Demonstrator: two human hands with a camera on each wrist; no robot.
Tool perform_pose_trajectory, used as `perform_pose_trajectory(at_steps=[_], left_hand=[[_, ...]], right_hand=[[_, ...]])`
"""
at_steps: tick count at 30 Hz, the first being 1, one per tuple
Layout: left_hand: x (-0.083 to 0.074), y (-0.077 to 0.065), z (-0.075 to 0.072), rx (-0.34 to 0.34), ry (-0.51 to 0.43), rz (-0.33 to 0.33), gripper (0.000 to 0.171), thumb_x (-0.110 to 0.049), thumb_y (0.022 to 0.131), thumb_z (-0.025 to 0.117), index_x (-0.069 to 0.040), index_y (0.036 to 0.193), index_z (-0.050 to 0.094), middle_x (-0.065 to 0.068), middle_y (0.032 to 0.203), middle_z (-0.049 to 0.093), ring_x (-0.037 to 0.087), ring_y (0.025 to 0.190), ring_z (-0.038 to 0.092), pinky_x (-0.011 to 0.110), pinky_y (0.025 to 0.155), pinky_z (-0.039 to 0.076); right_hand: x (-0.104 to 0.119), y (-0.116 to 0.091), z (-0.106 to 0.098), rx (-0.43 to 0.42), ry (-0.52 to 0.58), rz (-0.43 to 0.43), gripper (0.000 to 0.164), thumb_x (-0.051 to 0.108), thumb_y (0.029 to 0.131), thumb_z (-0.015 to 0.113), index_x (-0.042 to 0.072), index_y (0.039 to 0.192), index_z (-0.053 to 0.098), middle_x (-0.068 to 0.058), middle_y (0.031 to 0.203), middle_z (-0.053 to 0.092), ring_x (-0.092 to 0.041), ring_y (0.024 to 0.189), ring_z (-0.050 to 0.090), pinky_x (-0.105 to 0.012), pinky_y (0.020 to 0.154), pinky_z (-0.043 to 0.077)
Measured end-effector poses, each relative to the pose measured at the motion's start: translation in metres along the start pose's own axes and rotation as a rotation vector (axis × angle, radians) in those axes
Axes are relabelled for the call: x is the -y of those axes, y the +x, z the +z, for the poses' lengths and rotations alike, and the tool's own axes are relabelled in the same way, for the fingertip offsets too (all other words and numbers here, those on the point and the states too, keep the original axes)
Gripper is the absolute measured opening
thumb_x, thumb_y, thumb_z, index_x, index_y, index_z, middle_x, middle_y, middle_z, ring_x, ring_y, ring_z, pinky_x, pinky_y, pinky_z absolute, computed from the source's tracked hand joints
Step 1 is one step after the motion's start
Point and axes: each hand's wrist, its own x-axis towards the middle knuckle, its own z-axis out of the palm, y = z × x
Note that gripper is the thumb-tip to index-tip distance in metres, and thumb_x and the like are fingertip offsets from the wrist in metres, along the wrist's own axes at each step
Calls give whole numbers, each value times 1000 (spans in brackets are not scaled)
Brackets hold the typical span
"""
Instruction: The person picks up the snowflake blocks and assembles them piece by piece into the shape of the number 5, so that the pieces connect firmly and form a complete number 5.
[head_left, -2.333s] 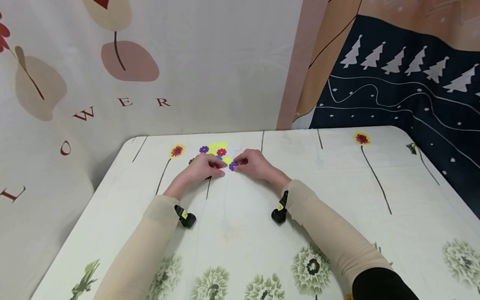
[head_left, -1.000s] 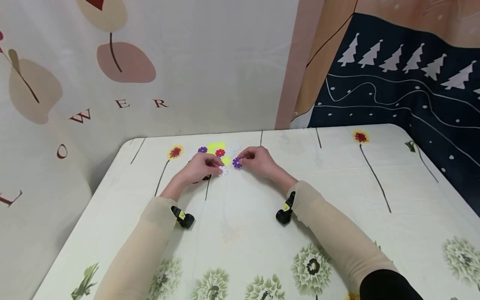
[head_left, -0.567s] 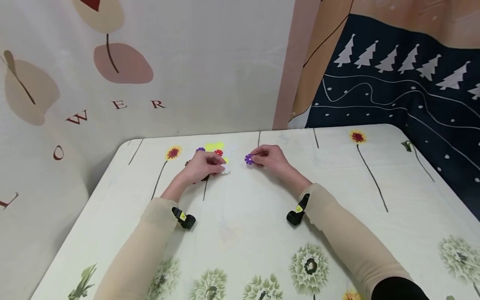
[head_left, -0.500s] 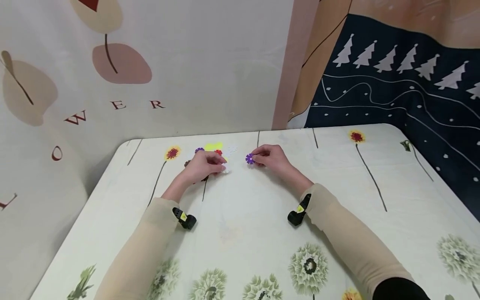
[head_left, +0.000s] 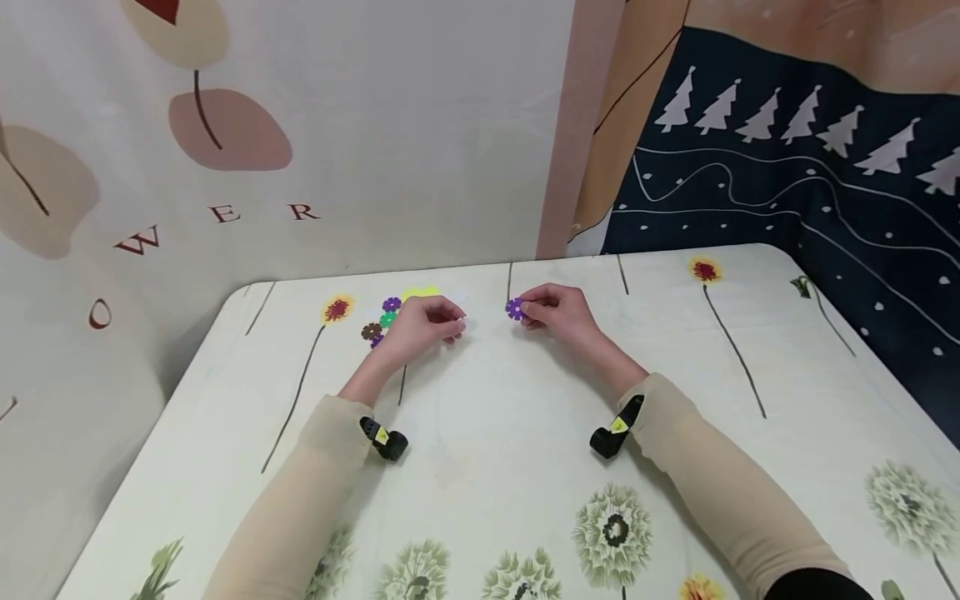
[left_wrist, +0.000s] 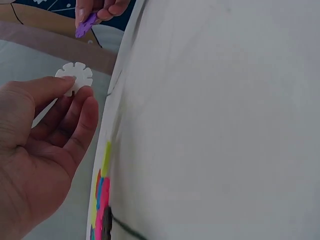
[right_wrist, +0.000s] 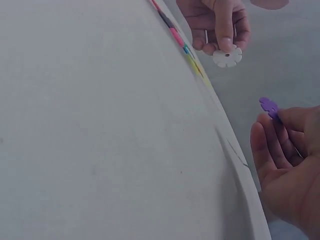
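Between thumb and fingers, my left hand [head_left: 423,325] pinches a white notched interlocking disc [left_wrist: 84,75], raised over the tablecloth. In the head view the fingers and the pale cloth make that disc hard to see. My right hand [head_left: 558,315] pinches a purple notched disc [head_left: 513,309] at its edge. The two discs are apart, facing each other across a gap. Beside and behind the left hand lie loose discs: a brown one [head_left: 371,331], a green one [head_left: 387,319], another purple one [head_left: 392,304] and yellow ones [head_left: 420,292]. The left hand hides part of this group.
A white tablecloth [head_left: 487,433] with printed flowers covers the table. Its far edge meets a light hanging cloth [head_left: 420,150] with printed letters. At the right hangs a dark cloth [head_left: 750,183] with white trees. Each wrist wears a small black camera.
The right hand has drawn the purple disc away rightward from the left hand. The left hand, with the white disc, has shifted a little right, uncovering green and brown discs behind it.
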Motion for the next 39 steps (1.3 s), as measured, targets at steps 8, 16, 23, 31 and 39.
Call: perform_pose_trajectory(at_steps=[8, 16, 23, 31, 39], left_hand=[[-11, 3, 16, 9, -56, 36, 17, -10, 97, 73, -2, 111, 72, 12, 99, 71, 26, 86, 68, 39, 78, 61], [-22, 9, 30, -41, -44, 77, 14, -10, 96, 73, -3, 108, 74, 11, 94, 73, 26, 83, 70, 32, 73, 60], [-25, 11, 37, -68, -53, 103, 13, -8, 97, 72, -2, 108, 74, 11, 94, 74, 24, 83, 72, 30, 74, 60], [-24, 13, 39, -92, -48, 128, 10, -7, 97, 72, -2, 106, 74, 10, 92, 74, 22, 80, 71, 31, 74, 60], [-23, 14, 41, -99, -31, 136, 10, -8, 97, 73, -3, 105, 75, 9, 91, 74, 22, 78, 70, 30, 71, 59]], right_hand=[[3, -6, -4, -23, 45, 56, 22, 7, 100, 67, -2, 120, 67, -17, 109, 67, -34, 98, 70, -32, 84, 60], [5, -9, -4, -12, 72, 32, 26, 6, 100, 66, -3, 125, 66, -18, 109, 68, -38, 100, 69, -33, 83, 61], [2, -9, -4, -2, 86, 33, 33, 5, 101, 64, -6, 132, 63, -19, 110, 69, -37, 99, 70, -32, 82, 61], [2, -9, -1, -5, 133, 38, 29, 6, 102, 64, -4, 129, 65, -17, 108, 69, -39, 102, 69, -36, 86, 60], [1, -10, 1, -5, 163, 56, 30, 8, 101, 65, -5, 129, 65, -16, 108, 69, -38, 104, 68, -38, 88, 59]])
